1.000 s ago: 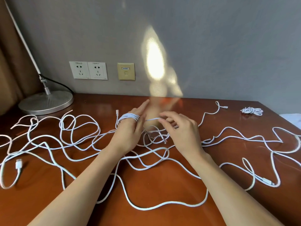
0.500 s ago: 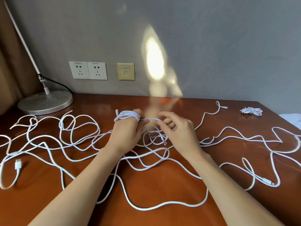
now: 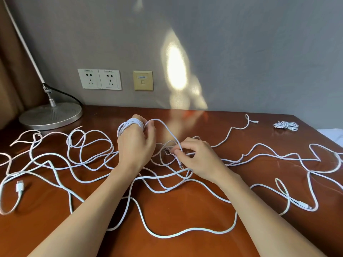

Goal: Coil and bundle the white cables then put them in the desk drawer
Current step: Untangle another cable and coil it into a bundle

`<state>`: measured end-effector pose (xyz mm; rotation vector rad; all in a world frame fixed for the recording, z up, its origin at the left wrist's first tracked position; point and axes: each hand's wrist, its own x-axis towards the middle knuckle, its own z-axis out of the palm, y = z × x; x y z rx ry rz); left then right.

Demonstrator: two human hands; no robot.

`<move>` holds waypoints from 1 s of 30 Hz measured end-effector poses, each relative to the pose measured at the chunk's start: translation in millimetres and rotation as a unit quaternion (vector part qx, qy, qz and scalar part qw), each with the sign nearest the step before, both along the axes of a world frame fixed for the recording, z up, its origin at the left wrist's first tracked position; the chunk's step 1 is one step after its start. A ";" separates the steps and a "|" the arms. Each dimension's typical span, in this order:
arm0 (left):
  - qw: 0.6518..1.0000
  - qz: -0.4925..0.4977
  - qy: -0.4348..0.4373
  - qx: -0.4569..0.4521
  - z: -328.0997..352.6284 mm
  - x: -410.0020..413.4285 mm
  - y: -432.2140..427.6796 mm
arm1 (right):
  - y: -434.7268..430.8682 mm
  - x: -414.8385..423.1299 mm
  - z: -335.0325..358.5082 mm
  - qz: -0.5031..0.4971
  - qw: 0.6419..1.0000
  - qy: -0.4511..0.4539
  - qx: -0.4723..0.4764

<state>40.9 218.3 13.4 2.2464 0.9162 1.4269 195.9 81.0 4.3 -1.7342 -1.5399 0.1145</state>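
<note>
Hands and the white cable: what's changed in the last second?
The left hand curled its straight fingers round the coil. The right hand dropped nearer the person, still pinching the cable, whose taut strand now arcs slack. The far bundle and lamp stayed put.

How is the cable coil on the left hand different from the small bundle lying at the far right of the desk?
The coil is wound round the left hand; the small bundle lies on the desk, untouched. The coil runs on to the right hand; the small bundle looks finished. Both are white cable.
</note>
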 end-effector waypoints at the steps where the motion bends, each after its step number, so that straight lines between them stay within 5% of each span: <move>1: 1.000 -0.009 0.004 -0.009 0.2 0.6 1.1 | 0.4 0.6 -0.2 -0.003 1.000 -0.003 -0.001; 15: 0.991 0.012 0.109 -0.083 -0.1 -2.7 -1.0 | -0.6 12.4 3.7 -0.134 0.977 -0.046 0.160; 23: 0.987 0.007 0.102 -0.126 6.6 -5.2 -6.9 | -4.2 4.2 13.2 -0.087 0.981 0.055 0.165; 30: 0.969 -0.109 0.071 -0.211 -0.6 -3.8 3.6 | -3.3 7.6 10.7 -0.120 0.970 0.024 0.209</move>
